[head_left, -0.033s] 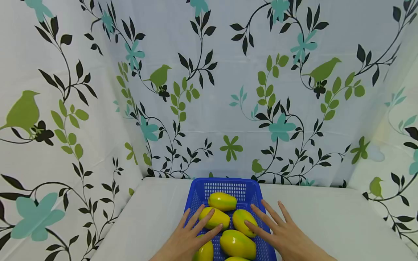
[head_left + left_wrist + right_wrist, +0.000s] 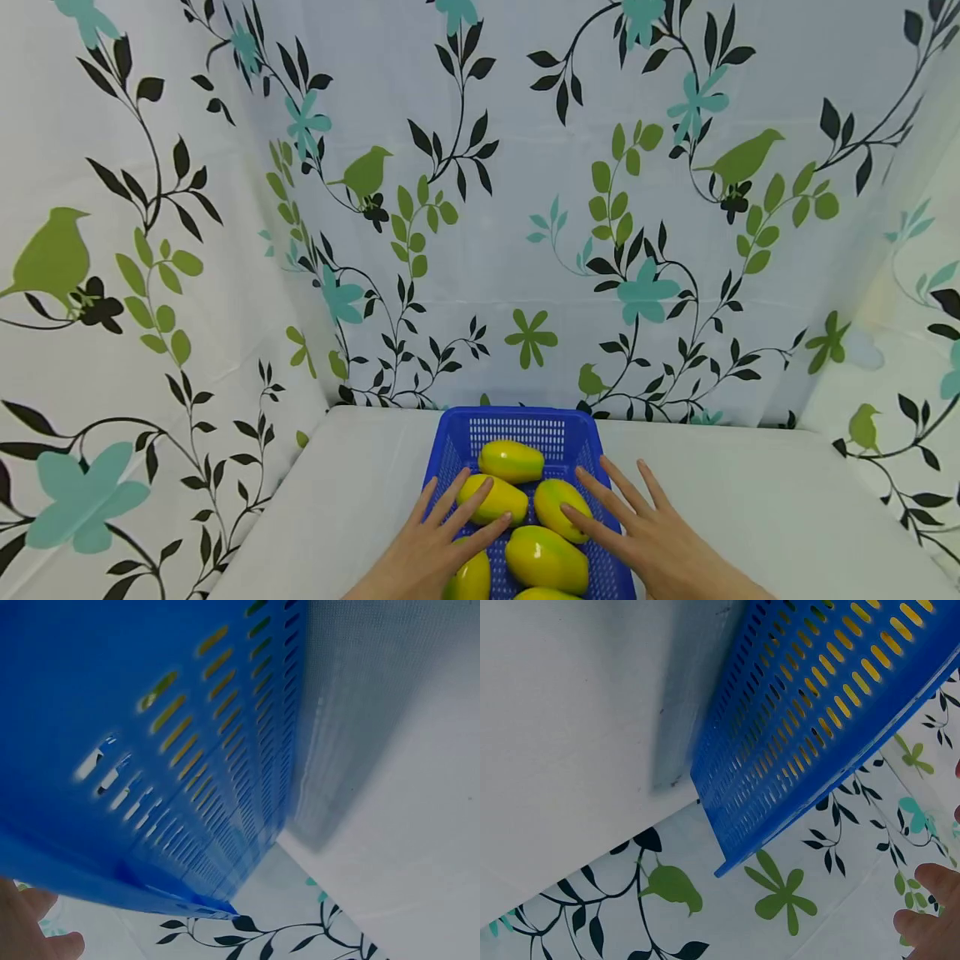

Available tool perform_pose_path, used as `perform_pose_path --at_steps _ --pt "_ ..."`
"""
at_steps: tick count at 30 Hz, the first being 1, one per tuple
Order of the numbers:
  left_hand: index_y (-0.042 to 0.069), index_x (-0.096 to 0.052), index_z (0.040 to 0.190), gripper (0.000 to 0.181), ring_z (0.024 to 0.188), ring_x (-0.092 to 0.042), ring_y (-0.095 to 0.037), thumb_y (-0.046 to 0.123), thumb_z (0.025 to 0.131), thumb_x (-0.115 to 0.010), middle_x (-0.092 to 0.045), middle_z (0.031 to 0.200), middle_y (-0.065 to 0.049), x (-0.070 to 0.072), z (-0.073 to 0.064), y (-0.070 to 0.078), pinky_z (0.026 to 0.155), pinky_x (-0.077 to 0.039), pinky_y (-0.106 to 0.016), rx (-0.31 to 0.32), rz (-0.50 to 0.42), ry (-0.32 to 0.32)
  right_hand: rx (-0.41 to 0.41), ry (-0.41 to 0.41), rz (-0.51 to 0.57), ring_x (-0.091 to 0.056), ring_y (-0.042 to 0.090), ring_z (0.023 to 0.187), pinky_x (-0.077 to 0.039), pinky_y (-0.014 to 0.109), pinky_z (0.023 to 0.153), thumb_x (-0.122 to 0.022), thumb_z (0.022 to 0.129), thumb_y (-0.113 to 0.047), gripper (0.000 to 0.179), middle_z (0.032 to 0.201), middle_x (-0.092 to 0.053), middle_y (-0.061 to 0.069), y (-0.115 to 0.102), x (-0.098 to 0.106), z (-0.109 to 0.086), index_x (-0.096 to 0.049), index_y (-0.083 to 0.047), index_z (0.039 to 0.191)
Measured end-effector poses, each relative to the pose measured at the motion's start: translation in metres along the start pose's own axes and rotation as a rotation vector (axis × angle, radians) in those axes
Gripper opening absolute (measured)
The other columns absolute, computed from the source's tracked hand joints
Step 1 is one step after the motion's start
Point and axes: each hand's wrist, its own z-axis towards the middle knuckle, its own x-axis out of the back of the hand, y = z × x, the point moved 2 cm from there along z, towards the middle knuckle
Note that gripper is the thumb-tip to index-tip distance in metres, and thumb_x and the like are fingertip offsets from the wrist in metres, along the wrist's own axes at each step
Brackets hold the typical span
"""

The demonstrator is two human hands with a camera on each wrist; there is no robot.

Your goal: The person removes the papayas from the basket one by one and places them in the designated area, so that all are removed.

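Bird-print cloth [image 2: 495,250] backs a blue slotted basket [image 2: 517,414] of glossy yellow-green fruits [image 2: 546,558], left fingers [image 2: 468,508] and right fingers [image 2: 604,498] spread apart.

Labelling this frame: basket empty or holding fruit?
Not empty: several yellow-green fruits lie inside the blue basket; yellow also shows through its slots in both wrist views.

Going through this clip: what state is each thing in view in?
Blue basket: upright, uncovered, with fruit inside.
Yellow fruits: lying loose in the basket, some cut off by the picture's edge.
Left hand: fingers spread, holding nothing.
Right hand: fingers spread, holding nothing.
Patterned cloth: hanging, lightly creased.
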Motion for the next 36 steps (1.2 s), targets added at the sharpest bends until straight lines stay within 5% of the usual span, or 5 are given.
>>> perform_pose_path --at_steps 7,13,18,25,36 --pt "0.031 -0.031 0.155 0.083 0.143 -0.022 -0.045 0.064 0.085 -0.06 -0.02 0.162 -0.01 -0.017 -0.017 -0.002 0.103 -0.026 -0.072 0.163 -0.137 -0.034 -0.009 0.006 0.069 -0.009 0.039 0.148 0.02 0.05 0.113 -0.038 0.086 -0.077 0.088 0.163 -0.018 0.012 -0.008 0.001 0.003 -0.032 -0.024 0.156" --pt "0.012 -0.044 0.149 0.074 0.137 -0.029 -0.052 0.048 0.087 -0.066 -0.029 0.156 -0.02 -0.035 -0.028 -0.007 0.097 -0.032 -0.074 0.484 -0.324 -0.008 -0.062 -0.024 0.114 -0.016 0.037 0.146 0.022 0.039 0.114 -0.049 0.086 -0.071 0.086 0.163 -0.017 0.009 -0.012 0.004 -0.011 -0.029 -0.025 0.157" --pt "0.002 -0.035 0.151 0.076 0.132 -0.036 -0.055 0.023 0.085 -0.066 -0.023 0.155 -0.029 -0.037 -0.025 -0.015 0.093 -0.041 -0.069 0.731 -0.511 0.048 -0.065 -0.006 0.112 -0.026 0.038 0.143 0.017 0.034 0.116 -0.059 0.083 -0.066 0.088 0.162 -0.021 0.009 -0.013 0.007 -0.015 -0.032 -0.026 0.156" --pt "-0.008 -0.023 0.152 0.08 0.126 -0.046 -0.048 -0.005 0.078 -0.054 -0.037 0.143 -0.035 -0.032 -0.024 -0.015 0.098 -0.04 -0.063 0.758 -0.611 0.085 -0.08 -0.011 0.087 -0.026 0.035 0.143 0.015 0.033 0.116 -0.059 0.083 -0.068 0.09 0.16 -0.026 0.012 -0.017 0.012 -0.018 -0.031 -0.024 0.156" --pt "-0.013 -0.021 0.15 0.082 0.104 -0.054 -0.034 -0.008 0.075 -0.055 -0.047 0.127 -0.032 -0.035 -0.026 -0.004 0.096 -0.044 -0.059 0.73 -0.634 0.075 -0.131 -0.04 0.078 -0.034 0.036 0.139 0.017 0.028 0.115 -0.059 0.083 -0.067 0.088 0.161 -0.025 0.009 -0.025 0.02 -0.033 -0.031 -0.027 0.156"
